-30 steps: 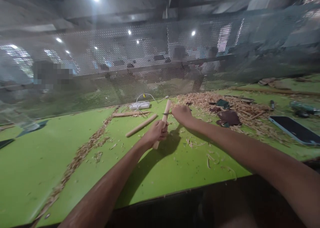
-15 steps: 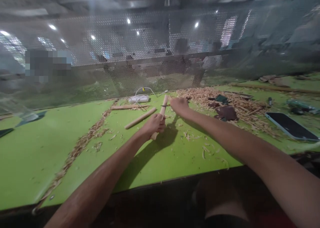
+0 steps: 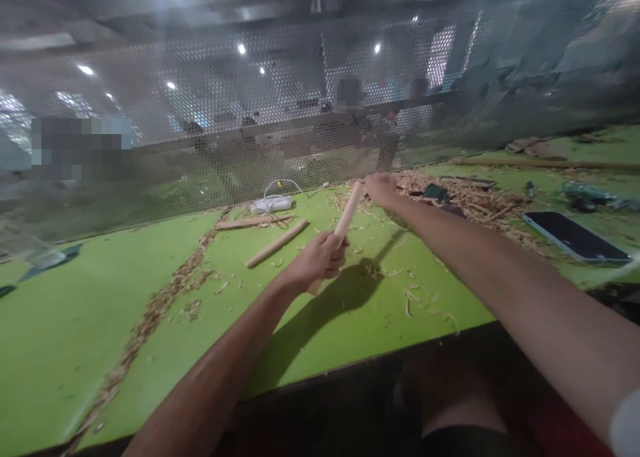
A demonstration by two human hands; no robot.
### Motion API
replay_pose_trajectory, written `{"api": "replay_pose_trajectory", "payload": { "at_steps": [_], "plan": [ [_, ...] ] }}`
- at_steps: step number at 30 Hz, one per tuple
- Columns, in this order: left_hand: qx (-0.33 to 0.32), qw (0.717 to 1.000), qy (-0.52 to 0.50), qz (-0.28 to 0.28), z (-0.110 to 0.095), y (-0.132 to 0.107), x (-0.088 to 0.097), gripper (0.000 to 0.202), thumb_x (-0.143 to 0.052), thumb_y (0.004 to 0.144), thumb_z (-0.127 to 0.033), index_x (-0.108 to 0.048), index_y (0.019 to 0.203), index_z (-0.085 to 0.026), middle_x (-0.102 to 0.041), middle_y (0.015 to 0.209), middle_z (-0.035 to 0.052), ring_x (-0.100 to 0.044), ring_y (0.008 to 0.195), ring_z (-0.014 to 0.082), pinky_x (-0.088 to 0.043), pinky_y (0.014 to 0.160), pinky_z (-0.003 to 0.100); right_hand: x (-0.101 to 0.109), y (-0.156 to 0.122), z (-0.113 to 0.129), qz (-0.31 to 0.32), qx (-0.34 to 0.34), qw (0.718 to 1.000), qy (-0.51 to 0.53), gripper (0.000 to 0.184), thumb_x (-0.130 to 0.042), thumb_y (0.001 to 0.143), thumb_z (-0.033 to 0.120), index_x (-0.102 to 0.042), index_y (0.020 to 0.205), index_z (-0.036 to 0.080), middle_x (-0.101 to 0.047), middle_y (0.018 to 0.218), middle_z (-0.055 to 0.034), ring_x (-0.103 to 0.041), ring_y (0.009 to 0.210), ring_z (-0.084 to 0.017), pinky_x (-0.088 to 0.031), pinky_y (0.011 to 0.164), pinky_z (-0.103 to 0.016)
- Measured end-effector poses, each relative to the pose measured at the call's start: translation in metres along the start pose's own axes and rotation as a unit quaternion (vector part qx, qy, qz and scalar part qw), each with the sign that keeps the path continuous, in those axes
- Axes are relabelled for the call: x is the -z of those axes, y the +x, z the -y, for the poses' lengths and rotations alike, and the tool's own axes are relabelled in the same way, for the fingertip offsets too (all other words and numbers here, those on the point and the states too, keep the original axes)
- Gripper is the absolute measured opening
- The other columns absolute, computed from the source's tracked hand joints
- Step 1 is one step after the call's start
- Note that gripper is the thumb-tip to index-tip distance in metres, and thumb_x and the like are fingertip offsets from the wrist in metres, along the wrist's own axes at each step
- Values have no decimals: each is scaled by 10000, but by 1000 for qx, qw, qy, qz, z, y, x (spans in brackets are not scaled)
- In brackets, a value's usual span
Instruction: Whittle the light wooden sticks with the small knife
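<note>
My left hand (image 3: 325, 257) is wrapped round the lower part of a pale wooden stick (image 3: 349, 210), which slants up and to the right above the green tabletop. My right hand (image 3: 381, 189) is closed beside the stick's far end. A thin dark knife blade showed from this fist a moment ago; now the blade cannot be made out. Another rounded wooden stick (image 3: 277, 243) lies on the table left of my hands. Behind it rests a flatter wooden strip (image 3: 253, 223).
Wood shavings (image 3: 500, 207) are heaped at the right, with a dark green scrap (image 3: 436, 192) among them. A phone (image 3: 577, 235) lies farther right. A white power strip (image 3: 271, 204) with a cable stands near the perforated screen (image 3: 280, 137). Blurred people are beyond it.
Both hands have moved up and to the right in the picture, the right one to the stick's far end. The knife blade, earlier across the stick, no longer shows. The view has shifted slightly.
</note>
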State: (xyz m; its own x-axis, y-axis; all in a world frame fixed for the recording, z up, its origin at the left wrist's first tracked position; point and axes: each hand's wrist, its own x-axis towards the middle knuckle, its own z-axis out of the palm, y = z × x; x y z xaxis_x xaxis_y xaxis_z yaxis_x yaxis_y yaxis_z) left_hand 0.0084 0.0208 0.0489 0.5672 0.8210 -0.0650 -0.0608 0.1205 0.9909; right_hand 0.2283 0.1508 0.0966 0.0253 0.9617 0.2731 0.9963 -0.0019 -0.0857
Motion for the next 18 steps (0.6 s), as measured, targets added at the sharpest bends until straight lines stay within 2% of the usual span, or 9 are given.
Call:
{"api": "replay_pose_trajectory", "payload": {
  "at_steps": [2, 3, 6, 9, 11, 14, 18],
  "plan": [
    [-26, 999, -19, -20, -3, 1, 7, 190, -487, 1060, -309, -555, 928, -191, -370, 659, -85, -278, 462, 67, -257, 406, 161, 2, 3, -15, -12, -34, 999, 11, 385, -471, 1081, 43, -707, 837, -140, -758, 967, -295, -656, 889, -105, -334, 662, -239],
    [-21, 999, -21, -31, -3, 2, 12, 178, -483, 1045, -281, -553, 908, -191, -347, 648, -90, -262, 456, 69, -259, 402, 164, 1, 2, -18, -14, -41, 999, 17, 366, -494, 1090, 73, -725, 905, -142, -758, 993, -306, -672, 888, -121, -338, 679, -262],
    [3, 999, -15, -47, 0, 5, 25, 240, -477, 1031, -291, -533, 815, -203, -378, 610, -69, -302, 447, 85, -315, 406, 194, -2, -9, -12, -8, -26, 997, 70, 416, -475, 1136, 197, -742, 1058, -113, -763, 983, -257, -639, 784, -106, -330, 673, -268],
    [3, 998, 29, -58, 5, 5, 30, 418, -448, 1080, -427, -552, 744, -200, -494, 606, -7, -435, 481, 113, -438, 476, 238, -5, -30, 6, 19, 18, 986, 166, 479, -382, 1175, 277, -735, 1157, -45, -770, 991, -196, -543, 684, -88, -332, 637, -240],
    [-1, 995, 69, -72, 7, 5, 31, 515, -438, 1096, -522, -583, 727, -193, -574, 634, 36, -518, 524, 134, -488, 528, 257, -4, -44, 16, 46, 67, 976, 200, 507, -331, 1192, 305, -744, 1164, 13, -776, 993, -161, -549, 682, -105, -364, 639, -224],
    [1, 989, 123, -86, 9, 5, 32, 487, -525, 1081, -550, -634, 775, -186, -631, 689, 50, -548, 538, 136, -475, 518, 254, -2, -58, 23, 57, 115, 975, 180, 518, -298, 1191, 307, -769, 1138, 97, -792, 983, -128, -654, 759, -175, -440, 672, -239],
    [1, 981, 170, -92, 11, 6, 36, 299, -632, 1059, -451, -678, 947, -177, -624, 744, 15, -487, 512, 100, -398, 465, 217, -1, -67, 25, 38, 135, 986, 87, 484, -329, 1171, 306, -797, 1154, 183, -821, 1041, -120, -746, 912, -243, -518, 757, -282]
  ]
}}
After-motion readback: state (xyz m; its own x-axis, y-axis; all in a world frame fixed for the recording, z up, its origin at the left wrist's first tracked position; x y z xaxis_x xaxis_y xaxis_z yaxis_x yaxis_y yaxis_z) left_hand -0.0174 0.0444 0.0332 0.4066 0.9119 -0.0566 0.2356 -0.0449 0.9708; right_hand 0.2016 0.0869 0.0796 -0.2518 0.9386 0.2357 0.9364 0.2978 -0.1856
